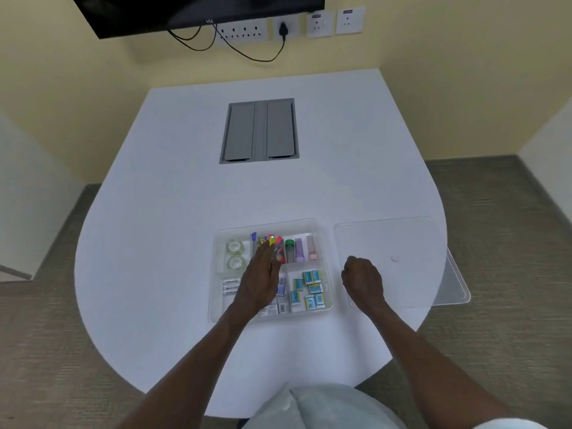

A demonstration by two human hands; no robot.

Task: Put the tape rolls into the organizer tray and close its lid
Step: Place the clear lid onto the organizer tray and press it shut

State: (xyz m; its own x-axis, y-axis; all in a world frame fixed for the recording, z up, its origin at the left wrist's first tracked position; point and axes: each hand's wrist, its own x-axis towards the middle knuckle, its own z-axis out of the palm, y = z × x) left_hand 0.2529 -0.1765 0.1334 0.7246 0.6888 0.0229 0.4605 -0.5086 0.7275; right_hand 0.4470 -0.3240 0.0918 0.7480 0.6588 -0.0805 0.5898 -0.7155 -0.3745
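Left hand (261, 280) flat and empty over clear organizer tray (325, 230), right hand (362, 281) fisted beside it; two transparent tape rolls (235, 254) inside.

White worktop (185, 212) carries a grey cable hatch (260, 131) at far centre. Wall sockets (288, 27) and black screen (185, 10) beyond.

Your organizer tray (325, 306) and its lid (402, 243) look like clear glossy plastic; the tape rolls (234, 254) look transparent and shiny, the table (185, 196) smooth matt white.
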